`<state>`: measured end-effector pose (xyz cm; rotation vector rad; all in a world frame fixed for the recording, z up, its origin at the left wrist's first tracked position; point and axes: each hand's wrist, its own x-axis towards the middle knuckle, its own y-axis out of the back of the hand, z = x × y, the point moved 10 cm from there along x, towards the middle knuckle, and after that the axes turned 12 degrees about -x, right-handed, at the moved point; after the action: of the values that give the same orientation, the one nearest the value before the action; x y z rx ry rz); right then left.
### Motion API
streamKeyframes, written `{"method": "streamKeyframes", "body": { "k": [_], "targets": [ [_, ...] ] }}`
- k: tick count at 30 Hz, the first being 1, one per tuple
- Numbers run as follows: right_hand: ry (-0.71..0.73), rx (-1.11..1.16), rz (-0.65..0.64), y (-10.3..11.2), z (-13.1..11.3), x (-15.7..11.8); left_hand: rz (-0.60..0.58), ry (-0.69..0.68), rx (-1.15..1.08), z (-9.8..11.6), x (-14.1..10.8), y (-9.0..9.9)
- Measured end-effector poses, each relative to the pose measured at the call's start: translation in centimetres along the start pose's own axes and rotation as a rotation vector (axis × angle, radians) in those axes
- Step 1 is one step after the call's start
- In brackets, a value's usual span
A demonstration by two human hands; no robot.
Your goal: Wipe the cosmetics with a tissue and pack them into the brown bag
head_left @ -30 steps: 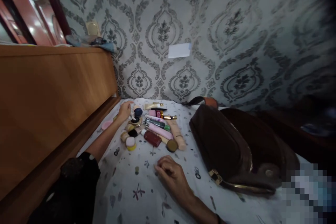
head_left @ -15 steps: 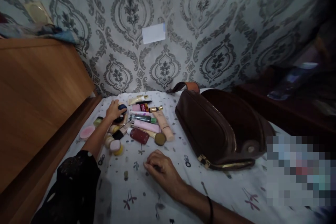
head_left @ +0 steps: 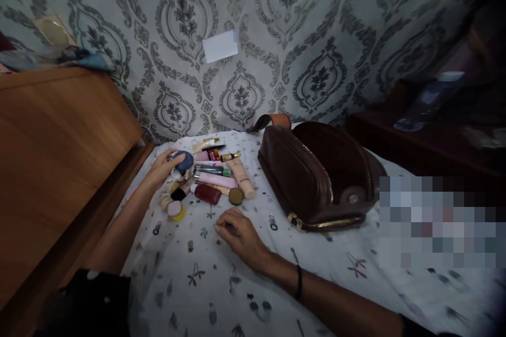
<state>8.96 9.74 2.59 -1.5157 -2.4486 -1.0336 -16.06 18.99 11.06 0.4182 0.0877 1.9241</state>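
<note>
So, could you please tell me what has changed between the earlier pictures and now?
The left hand moved rightward from beside the dark blue, rounded object and took hold of it; whether it is lifted is unclear. The camera view also turned right. The right hand stays loosely curled, and the open, dark brown bag remains in place.

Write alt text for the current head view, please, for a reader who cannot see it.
A person's left hand grips a round blue item beside assorted cosmetic tubes and bottles on a patterned white sheet. The right hand is loosely curled nearby, left of an open brown bag.
</note>
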Motion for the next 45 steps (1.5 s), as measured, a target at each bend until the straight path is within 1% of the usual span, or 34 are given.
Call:
{"method": "streamKeyframes", "body": {
  "k": [3, 4, 6, 8, 9, 11, 13, 15, 18, 22, 25, 28, 30, 31, 32, 35, 37, 39, 41, 43, 45],
  "targets": [
    [-0.051, 0.038, 0.025, 0.3, 0.3, -0.3, -0.214, 0.09, -0.106, 1.2, -5.5, -3.2],
    [-0.066, 0.051, 0.03, 0.2, 0.4, -0.3, -0.265, 0.115, -0.116, 1.4, -7.3, -4.1],
    [-0.079, 0.061, 0.033, 0.0, 0.5, -0.5, -0.329, 0.158, -0.086, 1.3, -10.2, -5.4],
    [-0.074, 0.055, 0.039, -0.1, 0.6, -0.5, -0.36, 0.169, -0.041, 0.9, -12.1, -6.0],
    [-0.065, 0.049, 0.042, -0.2, 0.6, -0.5, -0.375, 0.171, -0.018, 0.6, -12.6, -6.2],
    [-0.043, 0.039, 0.052, -0.1, 0.5, -0.5, -0.389, 0.172, 0.047, -0.2, -12.7, -6.2],
    [-0.027, 0.026, 0.056, 0.0, 0.4, -0.5, -0.402, 0.161, 0.136, -0.8, -12.1, -6.0],
    [-0.019, 0.012, 0.056, 0.0, 0.3, -0.6, -0.428, 0.11, 0.239, -1.0, -11.3, -5.9],
    [-0.016, -0.007, 0.045, -0.2, 0.3, -0.7, -0.444, -0.004, 0.372, -0.9, -10.3, -5.7],
    [-0.019, -0.056, 0.02, -0.7, 0.6, -0.5, -0.401, -0.125, 0.483, -1.0, -9.6, -5.1],
    [-0.014, -0.081, 0.002, -0.9, 0.9, -0.3, -0.335, -0.18, 0.583, -1.1, -9.6, -4.5],
    [-0.011, -0.079, -0.006, -0.9, 0.9, -0.2, -0.28, -0.236, 0.63, -0.4, -10.1, -4.5],
    [-0.019, -0.065, -0.012, -0.8, 0.9, -0.2, -0.246, -0.29, 0.625, 0.8, -10.6, -4.7],
    [-0.02, -0.058, -0.013, -0.8, 0.9, -0.2, -0.201, -0.315, 0.617, 1.6, -10.9, -4.6],
    [-0.018, -0.05, -0.014, -0.8, 0.8, -0.2, -0.182, -0.333, 0.613, 2.3, -11.1, -4.7],
    [-0.003, -0.03, -0.01, -0.8, 0.7, -0.2, -0.172, -0.381, 0.598, 4.2, -11.9, -5.9],
    [0.008, -0.03, 0.01, -0.5, 0.5, -0.2, -0.203, -0.426, 0.607, 5.2, -12.7, -7.3],
    [0.027, -0.05, 0.066, 0.4, 0.2, -0.1, -0.25, -0.469, 0.647, 5.6, -13.5, -9.0],
    [0.064, -0.102, 0.155, 1.9, -0.2, 0.1, -0.295, -0.505, 0.697, 5.5, -14.3, -10.7],
    [0.094, -0.191, 0.242, 3.5, -0.3, 0.3, -0.337, -0.537, 0.729, 5.0, -15.1, -12.3],
    [0.075, -0.314, 0.283, 4.5, 0.3, 0.7, -0.36, -0.565, 0.741, 4.2, -15.8, -13.5]
  ]
}}
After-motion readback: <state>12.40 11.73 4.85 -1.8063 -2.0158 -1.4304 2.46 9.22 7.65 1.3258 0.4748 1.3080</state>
